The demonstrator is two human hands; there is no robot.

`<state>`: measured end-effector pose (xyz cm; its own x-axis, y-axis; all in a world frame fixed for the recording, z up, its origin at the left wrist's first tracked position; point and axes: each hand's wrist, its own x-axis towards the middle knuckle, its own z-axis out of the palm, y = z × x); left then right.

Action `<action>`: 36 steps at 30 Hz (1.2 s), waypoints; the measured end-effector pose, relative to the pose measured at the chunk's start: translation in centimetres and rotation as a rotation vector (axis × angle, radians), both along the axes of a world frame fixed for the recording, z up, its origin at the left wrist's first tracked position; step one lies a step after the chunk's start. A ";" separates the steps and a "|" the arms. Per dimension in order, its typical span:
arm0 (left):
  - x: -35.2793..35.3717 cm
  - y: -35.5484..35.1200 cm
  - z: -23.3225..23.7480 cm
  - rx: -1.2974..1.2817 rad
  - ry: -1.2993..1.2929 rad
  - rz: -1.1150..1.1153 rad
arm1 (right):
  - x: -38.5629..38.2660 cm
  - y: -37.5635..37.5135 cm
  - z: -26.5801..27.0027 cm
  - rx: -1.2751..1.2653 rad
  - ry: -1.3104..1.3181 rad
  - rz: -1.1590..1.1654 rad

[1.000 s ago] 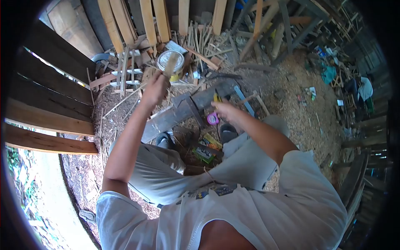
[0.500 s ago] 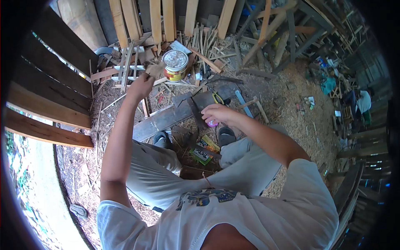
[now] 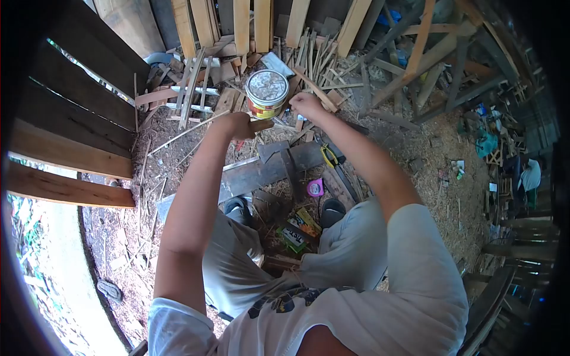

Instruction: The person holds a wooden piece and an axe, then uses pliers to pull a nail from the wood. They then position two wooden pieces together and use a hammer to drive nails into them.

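My left hand (image 3: pixel 234 126) is closed around a short piece of wood (image 3: pixel 261 125), held just in front of a lidded paint bucket (image 3: pixel 266 89) with a paint-spattered top. My right hand (image 3: pixel 306 105) hovers at the bucket's right side with its fingers curled together; whatever they may hold is hidden. Lower down, a pink tape measure (image 3: pixel 315 187) lies on the ground between my feet. Left of it rests a dark tool with a wide head and handle (image 3: pixel 289 172), possibly a hatchet. A yellow-handled tool like pliers (image 3: pixel 328 156) lies to the right.
A dark plank (image 3: pixel 243 178) crosses the ground before my feet. Green and yellow packets (image 3: pixel 298 231) lie between my legs. Wood scraps (image 3: pixel 320 59) pile behind the bucket, below upright boards (image 3: pixel 242 26). A slatted wall (image 3: pixel 71 142) stands left, and a timber frame (image 3: pixel 415 65) back right.
My right hand has left the tape measure and moved forward to the bucket's right side. My left hand has come right and nearer with the wood piece. The view has shifted slightly.
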<state>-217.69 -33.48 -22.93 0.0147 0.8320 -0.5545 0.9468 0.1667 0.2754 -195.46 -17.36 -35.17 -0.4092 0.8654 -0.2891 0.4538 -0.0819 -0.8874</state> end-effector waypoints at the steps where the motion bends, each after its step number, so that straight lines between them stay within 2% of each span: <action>1: -0.2 1.3 -1.6 0.042 0.039 -0.061 | -1.0 1.9 -2.4 0.276 -0.087 0.009; 2: -0.3 1.8 -3.1 0.182 0.058 -0.097 | -1.7 3.2 -4.0 0.552 -0.172 0.019; 3: -0.2 2.4 -3.4 0.171 0.058 -0.093 | -2.4 3.7 -4.5 0.542 -0.170 0.024; 6: -0.5 4.4 -4.9 0.024 0.033 -0.029 | -3.8 5.0 -6.8 0.492 -0.232 -0.154; 11: -1.6 7.3 -8.9 -0.224 0.087 -0.048 | -4.1 8.4 -10.0 0.510 -0.286 -0.186; 12: -1.7 7.3 -8.9 -0.171 0.085 -0.107 | -4.4 9.0 -10.0 0.514 -0.266 -0.193; 17: -1.8 8.4 -10.6 -0.135 0.089 -0.080 | -6.7 10.6 -9.6 0.541 -0.259 -0.186; 19: -1.9 8.7 -11.1 -0.128 0.096 -0.077 | -7.7 10.9 -9.3 0.641 -0.313 -0.297; 21: -2.1 9.1 -11.2 -0.236 0.102 -0.064 | -8.2 11.6 -9.3 0.650 -0.357 -0.306; 23: -2.2 9.1 -11.2 -0.253 0.091 -0.043 | -8.3 12.3 -9.9 0.780 -0.328 -0.310; 25: -2.3 8.9 -11.2 -0.269 0.081 -0.021 | -8.4 12.4 -10.2 0.772 -0.324 -0.294; 27: -2.3 8.7 -10.9 -0.249 0.096 0.000 | -8.4 12.3 -10.0 0.918 -0.241 -0.266; 29: -2.4 8.5 -10.6 -0.222 0.108 0.013 | -7.8 11.6 -9.5 0.947 -0.209 -0.201; 32: -2.4 8.0 -9.8 -0.136 0.099 0.050 | -6.7 11.3 -8.1 0.895 -0.107 0.183; 33: -2.4 7.9 -9.8 -0.077 0.076 0.076 | -6.3 11.4 -8.1 0.895 -0.107 0.188; 36: -2.5 8.4 -9.9 -0.088 0.089 0.022 | -5.0 11.5 -8.0 0.944 -0.101 0.417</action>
<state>-220.23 -25.05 -32.84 -0.0559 0.7798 -0.6235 0.9627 0.2076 0.1734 -200.46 -5.87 -43.13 -0.7400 0.5527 0.3834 0.3623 0.8077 -0.4652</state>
